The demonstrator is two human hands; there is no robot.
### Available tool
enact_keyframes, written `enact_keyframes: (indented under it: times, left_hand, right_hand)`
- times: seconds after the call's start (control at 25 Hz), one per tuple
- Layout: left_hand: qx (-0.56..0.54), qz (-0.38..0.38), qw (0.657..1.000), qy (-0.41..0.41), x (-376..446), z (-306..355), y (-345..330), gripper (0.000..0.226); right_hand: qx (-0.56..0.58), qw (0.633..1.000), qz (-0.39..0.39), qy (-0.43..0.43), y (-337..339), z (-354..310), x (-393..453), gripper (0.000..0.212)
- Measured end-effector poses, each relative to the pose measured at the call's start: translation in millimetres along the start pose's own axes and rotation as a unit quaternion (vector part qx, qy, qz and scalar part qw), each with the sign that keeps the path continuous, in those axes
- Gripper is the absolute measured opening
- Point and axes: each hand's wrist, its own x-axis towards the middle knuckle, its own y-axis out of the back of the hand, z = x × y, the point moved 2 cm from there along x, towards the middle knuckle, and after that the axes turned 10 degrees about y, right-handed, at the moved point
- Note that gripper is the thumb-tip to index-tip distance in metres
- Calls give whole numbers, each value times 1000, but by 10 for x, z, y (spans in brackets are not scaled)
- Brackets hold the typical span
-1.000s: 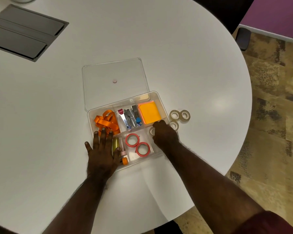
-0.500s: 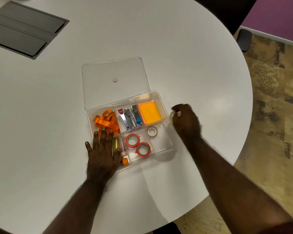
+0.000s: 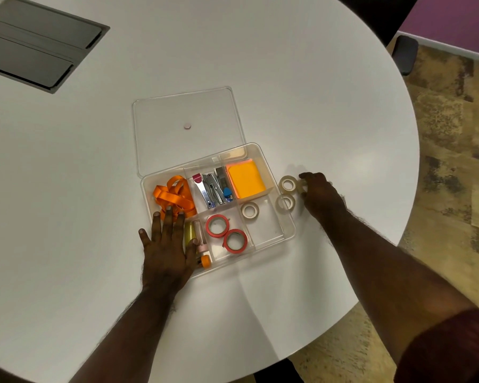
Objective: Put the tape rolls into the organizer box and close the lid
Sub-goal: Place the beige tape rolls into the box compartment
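Note:
The clear organizer box (image 3: 288,230) stands open in the middle of the white table, its lid (image 3: 188,106) lying flat behind it. Two red tape rolls (image 3: 217,225) lie in a front compartment. One beige tape roll (image 3: 250,210) lies in the front right compartment. Two more beige rolls (image 3: 287,184) (image 3: 285,203) lie on the table just right of the box. A third beige roll (image 3: 302,187) sits between the thumb and fingers of my right hand (image 3: 320,199). My left hand (image 3: 165,244) lies flat with spread fingers on the box's front left corner.
Other compartments hold an orange ribbon (image 3: 173,196), nail clippers (image 3: 212,189) and an orange notepad (image 3: 245,178). A grey panel (image 3: 36,45) is set into the table at the far left. The table's round edge (image 3: 409,194) runs close to the right of my right hand.
My right hand left one beige roll in the front right compartment, moved out of the box to the right, and now closes on the rightmost roll on the table. The left hand stayed put.

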Motion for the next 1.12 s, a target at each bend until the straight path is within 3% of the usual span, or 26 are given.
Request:
enact_keyframes:
  times: [0.16, 0.32, 0.56, 0.8, 1.0, 1.12]
  left_hand:
    - [-1, 3, 1000, -1, -9, 4, 10, 81]
    - [-4, 7, 1000, -7, -20, 9, 16, 77]
    - [6, 9, 1000, -7, -21, 14, 21, 78]
    - [5, 8, 1000, -5, -13, 11, 15, 80]
    - [9, 10, 1000, -7, -16, 4, 4, 76]
    - [15, 7, 1000, -5, -4, -1, -4, 77]
  right_hand:
    - [39, 998, 51, 4, 121, -49, -3, 44]
    - [83, 986, 110, 97, 359, -271, -83, 57]
    - [1, 977, -58, 204, 138, -819, -515, 57]
    - [-189, 963, -81, 174, -191, -1101, -680, 56]
    - [-189, 965, -105, 150, -260, -1100, -614, 55]
    - [-145, 972, -45, 179, -109, -1043, -567, 43]
